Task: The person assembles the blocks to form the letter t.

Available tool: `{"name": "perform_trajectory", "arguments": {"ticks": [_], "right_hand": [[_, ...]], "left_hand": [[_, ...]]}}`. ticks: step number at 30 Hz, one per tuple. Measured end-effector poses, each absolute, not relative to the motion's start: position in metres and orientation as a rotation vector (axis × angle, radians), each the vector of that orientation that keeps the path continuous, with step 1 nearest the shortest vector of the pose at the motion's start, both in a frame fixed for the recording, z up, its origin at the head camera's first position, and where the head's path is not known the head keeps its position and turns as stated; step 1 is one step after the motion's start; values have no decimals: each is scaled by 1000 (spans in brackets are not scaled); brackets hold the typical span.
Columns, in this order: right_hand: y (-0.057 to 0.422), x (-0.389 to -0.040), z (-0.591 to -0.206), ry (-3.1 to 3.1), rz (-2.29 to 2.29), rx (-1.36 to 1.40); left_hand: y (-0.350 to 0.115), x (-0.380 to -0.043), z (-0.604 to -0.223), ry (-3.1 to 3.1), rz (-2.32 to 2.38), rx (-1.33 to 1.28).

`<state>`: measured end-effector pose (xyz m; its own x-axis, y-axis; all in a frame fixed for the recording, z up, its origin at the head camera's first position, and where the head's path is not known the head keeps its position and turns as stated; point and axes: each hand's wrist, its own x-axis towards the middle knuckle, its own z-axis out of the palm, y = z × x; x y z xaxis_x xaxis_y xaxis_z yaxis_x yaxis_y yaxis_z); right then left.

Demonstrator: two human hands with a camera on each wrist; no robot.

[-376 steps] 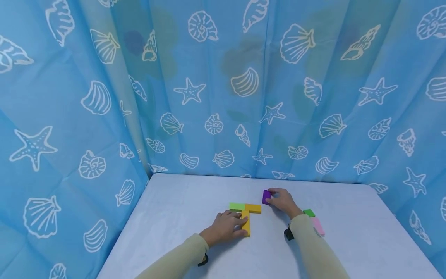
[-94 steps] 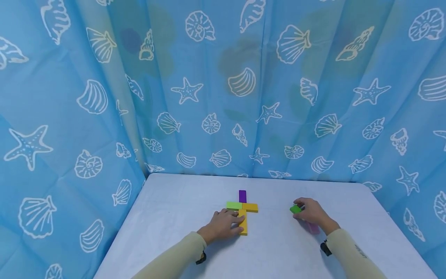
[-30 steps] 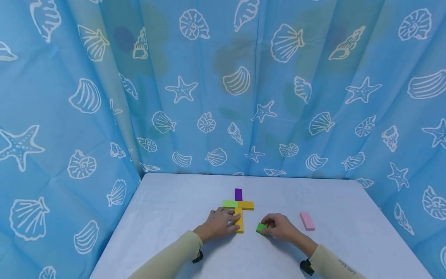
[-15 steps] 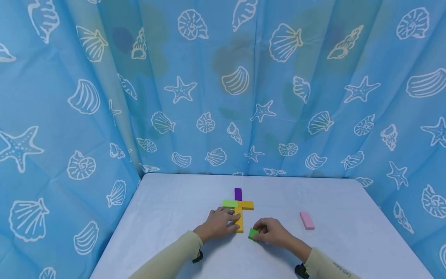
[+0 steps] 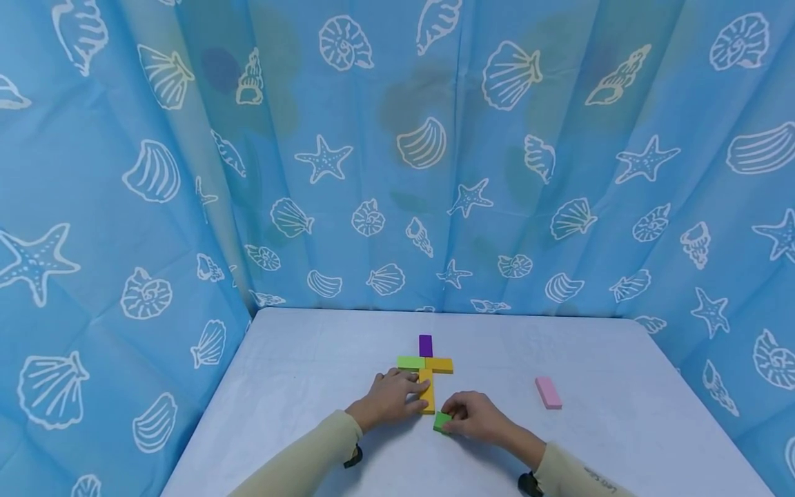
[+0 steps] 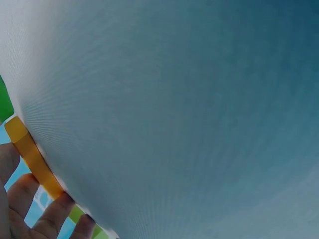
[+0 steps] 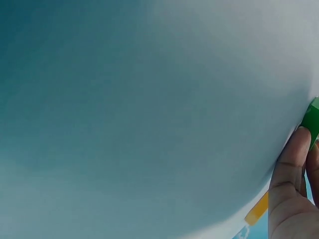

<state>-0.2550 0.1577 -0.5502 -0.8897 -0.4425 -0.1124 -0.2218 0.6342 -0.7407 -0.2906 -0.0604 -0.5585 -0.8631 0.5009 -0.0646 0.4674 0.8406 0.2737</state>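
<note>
In the head view my left hand (image 5: 390, 399) rests on a long yellow block (image 5: 426, 392), fingers spread. The left wrist view shows its fingertips along the yellow block (image 6: 36, 162) and a light green block (image 6: 94, 229). My right hand (image 5: 478, 417) pinches a small green block (image 5: 442, 422) between thumb and fingers, just right of the yellow block's near end. Beyond the long block, the light green block (image 5: 410, 362) and an orange-yellow block (image 5: 439, 365) lie end to end crosswise. A purple block (image 5: 425, 346) stands off their far side, in line with the long one.
A pink block (image 5: 548, 393) lies by itself on the white table (image 5: 621, 428), to the right of my right hand. A blue shell-patterned curtain (image 5: 385, 172) hangs behind the table and along its sides.
The purple block has gone from my right hand to the far end of the arrangement. My right hand has since carried the green block from beside the pink one leftward. My left hand stays put.
</note>
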Motion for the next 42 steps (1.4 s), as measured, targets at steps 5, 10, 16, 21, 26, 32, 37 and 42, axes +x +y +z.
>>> {"name": "perform_trajectory", "arguments": {"ticks": [5, 10, 16, 21, 26, 32, 37, 42], "right_hand": [[153, -254, -549, 2575, -1104, -543], [149, -256, -553, 2574, -1090, -542], [145, -257, -554, 2607, -1059, -521], [141, -256, -551, 2635, -1021, -460], [138, -256, -550, 2646, -1006, -416], [138, -255, -551, 2640, -1023, -415], [138, -255, -554, 2640, -1030, -412], [138, -255, -556, 2643, -1016, -410]], "left_hand": [[-60, -291, -557, 2884, 375, 749], [-59, -290, -556, 2878, 370, 729], [-59, -290, -555, 2880, 379, 719], [-59, -290, -553, 2876, 383, 716], [-59, -290, -551, 2875, 381, 713], [-59, -290, -552, 2878, 378, 712], [-59, -289, -552, 2873, 380, 708], [-59, -289, -554, 2879, 364, 709]]}}
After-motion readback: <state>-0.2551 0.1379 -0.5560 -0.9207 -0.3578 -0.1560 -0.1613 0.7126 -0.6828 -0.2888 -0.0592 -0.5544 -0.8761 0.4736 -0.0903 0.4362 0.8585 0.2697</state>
